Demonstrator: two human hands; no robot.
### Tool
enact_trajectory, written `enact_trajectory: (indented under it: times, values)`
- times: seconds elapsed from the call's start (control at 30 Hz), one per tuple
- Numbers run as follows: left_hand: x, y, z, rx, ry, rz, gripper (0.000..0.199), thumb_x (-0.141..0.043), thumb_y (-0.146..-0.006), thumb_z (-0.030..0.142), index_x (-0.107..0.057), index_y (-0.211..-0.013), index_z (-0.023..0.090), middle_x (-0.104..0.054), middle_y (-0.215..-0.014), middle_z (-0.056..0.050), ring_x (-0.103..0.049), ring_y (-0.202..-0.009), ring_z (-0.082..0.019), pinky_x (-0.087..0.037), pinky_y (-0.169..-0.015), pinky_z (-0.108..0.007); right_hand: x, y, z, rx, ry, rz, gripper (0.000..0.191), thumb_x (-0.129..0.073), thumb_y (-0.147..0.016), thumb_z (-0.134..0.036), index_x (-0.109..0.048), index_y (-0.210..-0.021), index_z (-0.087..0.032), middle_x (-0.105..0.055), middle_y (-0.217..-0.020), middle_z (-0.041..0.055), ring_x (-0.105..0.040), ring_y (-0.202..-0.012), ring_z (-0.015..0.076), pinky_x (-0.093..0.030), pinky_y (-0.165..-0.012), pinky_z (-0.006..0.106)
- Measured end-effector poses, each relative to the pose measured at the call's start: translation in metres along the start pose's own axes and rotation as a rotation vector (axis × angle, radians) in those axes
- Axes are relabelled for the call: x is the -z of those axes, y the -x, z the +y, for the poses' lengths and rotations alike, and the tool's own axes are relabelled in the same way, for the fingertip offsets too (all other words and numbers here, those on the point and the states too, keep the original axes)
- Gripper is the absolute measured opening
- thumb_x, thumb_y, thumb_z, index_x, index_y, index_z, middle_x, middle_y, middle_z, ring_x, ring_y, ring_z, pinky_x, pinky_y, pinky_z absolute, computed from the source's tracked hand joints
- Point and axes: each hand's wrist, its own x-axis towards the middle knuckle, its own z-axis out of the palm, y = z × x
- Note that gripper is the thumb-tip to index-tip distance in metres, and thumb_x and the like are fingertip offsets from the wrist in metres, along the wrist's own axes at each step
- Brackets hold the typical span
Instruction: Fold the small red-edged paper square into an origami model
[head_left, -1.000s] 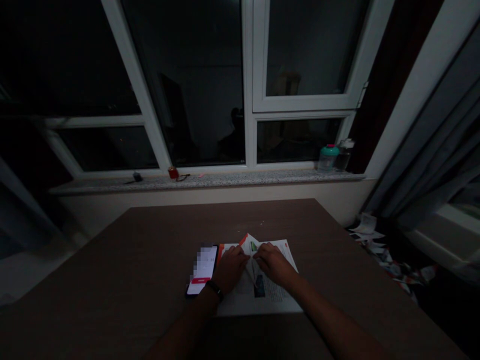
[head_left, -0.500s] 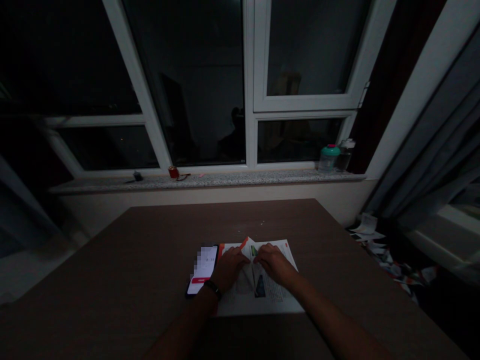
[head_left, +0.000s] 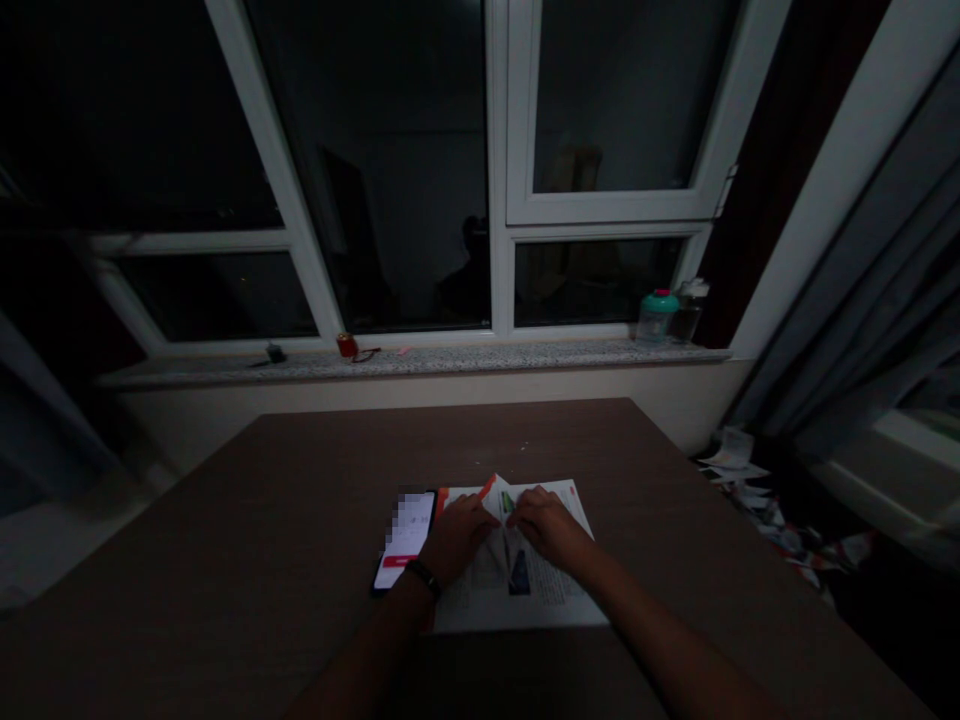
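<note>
An open magazine or booklet [head_left: 555, 590] with printed text and small pictures lies on the brown table [head_left: 315, 460]. My left hand [head_left: 459, 535], with a dark band at the wrist, pinches a raised, creased page near the middle. Close beside it, my right hand [head_left: 546, 520] has its fingers closed on the same page, just right of the fold. The lifted page forms a peak between both hands. A phone [head_left: 405, 540] with a lit screen lies just left of the booklet, next to my left hand.
Beyond the table, a stone windowsill [head_left: 465, 358] holds a red jar [head_left: 346, 345], a small dark item [head_left: 275, 352] and a teal-lidded bottle [head_left: 657, 316] beside a clear one. Scattered papers [head_left: 772, 525] lie low at the right, near a grey curtain [head_left: 847, 270].
</note>
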Motion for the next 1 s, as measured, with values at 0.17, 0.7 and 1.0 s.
enact_trajectory:
  times: [0.17, 0.7, 1.0]
  values:
    - [0.003, 0.003, 0.000, 0.002, 0.005, -0.031, 0.018, -0.064, -0.088, 0.014, -0.071, -0.101, 0.024, -0.062, -0.101, -0.003, -0.055, -0.098, -0.021, -0.042, -0.085, -0.033, 0.003, 0.001, -0.002, -0.006, -0.004, -0.011, 0.020, -0.060, -0.088, -0.013, -0.071, -0.100, -0.025, -0.062, -0.100, 0.0037, -0.051, -0.101, 0.0210, -0.036, -0.085, 0.033]
    - [0.011, 0.009, 0.003, -0.023, 0.011, -0.076, 0.034, -0.076, -0.078, 0.028, -0.067, -0.110, 0.025, -0.059, -0.109, -0.004, -0.053, -0.102, -0.024, -0.042, -0.090, -0.036, 0.006, 0.006, 0.000, 0.027, -0.009, -0.049, 0.028, -0.075, -0.079, -0.026, -0.068, -0.107, -0.025, -0.059, -0.106, 0.0039, -0.049, -0.105, 0.0230, -0.037, -0.091, 0.036]
    - [0.010, 0.009, 0.013, -0.031, -0.090, -0.059, 0.021, -0.065, -0.088, 0.022, -0.067, -0.109, 0.024, -0.058, -0.104, -0.004, -0.052, -0.098, -0.022, -0.041, -0.088, -0.036, 0.014, 0.008, -0.012, 0.054, 0.080, -0.067, 0.026, -0.064, -0.088, -0.024, -0.067, -0.114, -0.024, -0.060, -0.107, 0.0063, -0.049, -0.106, 0.0237, -0.037, -0.092, 0.036]
